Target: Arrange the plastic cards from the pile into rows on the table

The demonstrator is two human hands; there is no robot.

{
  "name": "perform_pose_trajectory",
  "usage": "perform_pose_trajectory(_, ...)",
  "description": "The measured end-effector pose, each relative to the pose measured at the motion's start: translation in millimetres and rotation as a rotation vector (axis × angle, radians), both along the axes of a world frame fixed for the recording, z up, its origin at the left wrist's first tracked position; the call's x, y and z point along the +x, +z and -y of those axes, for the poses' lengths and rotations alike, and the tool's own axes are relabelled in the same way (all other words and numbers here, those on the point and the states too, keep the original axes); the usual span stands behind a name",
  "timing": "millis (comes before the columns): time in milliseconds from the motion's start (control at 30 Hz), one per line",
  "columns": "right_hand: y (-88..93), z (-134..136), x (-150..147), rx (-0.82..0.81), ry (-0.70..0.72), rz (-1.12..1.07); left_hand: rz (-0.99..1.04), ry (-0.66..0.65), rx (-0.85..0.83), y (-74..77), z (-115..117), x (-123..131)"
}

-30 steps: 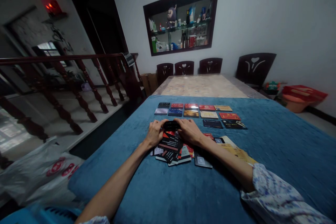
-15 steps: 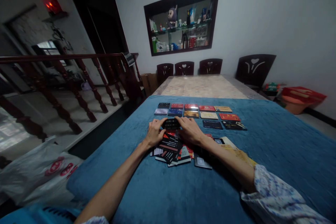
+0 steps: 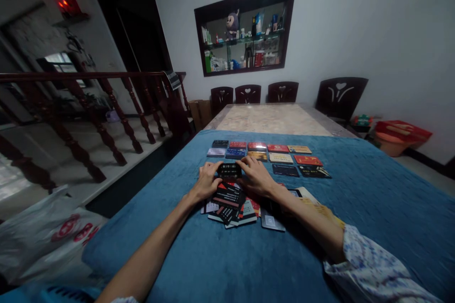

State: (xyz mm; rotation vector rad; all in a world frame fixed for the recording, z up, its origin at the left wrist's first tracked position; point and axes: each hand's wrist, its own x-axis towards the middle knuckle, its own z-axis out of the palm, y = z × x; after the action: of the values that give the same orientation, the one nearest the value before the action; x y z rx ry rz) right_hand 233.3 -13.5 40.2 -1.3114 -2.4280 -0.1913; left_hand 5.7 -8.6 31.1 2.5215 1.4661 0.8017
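A black card (image 3: 229, 170) with pale lettering is held at its two ends, between my left hand (image 3: 206, 181) and my right hand (image 3: 258, 176). Fingers and thumb of each hand are closed on its edges. Just below it, on the blue cloth (image 3: 170, 246), lies a loose pile of overlapping cards (image 3: 229, 196), black, red and white. A grey card (image 3: 272, 221) pokes out under my right wrist. Beyond my hands, cards are laid out in rows, among them a red card (image 3: 308, 160), a dark blue card (image 3: 285, 170) and a blue card (image 3: 235, 153).
Yellowish papers or cards (image 3: 320, 208) lie partly under my right forearm. The bare marble-like tabletop (image 3: 272, 118) continues past the cloth, with dark chairs (image 3: 341, 97) around it. At left are a wooden railing (image 3: 117, 106) and white plastic bags (image 3: 46, 241).
The black card has tilted so its lettered face shows more plainly. Both hands stay on its ends. The whole view has shifted slightly.
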Motion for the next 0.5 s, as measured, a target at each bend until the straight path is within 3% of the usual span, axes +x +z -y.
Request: perform_pose_trajectory(500, -0.3, -4, 5, -0.039, 0.056, 0.01, -0.119, -0.103, 0.01, 5.5, -11, -4)
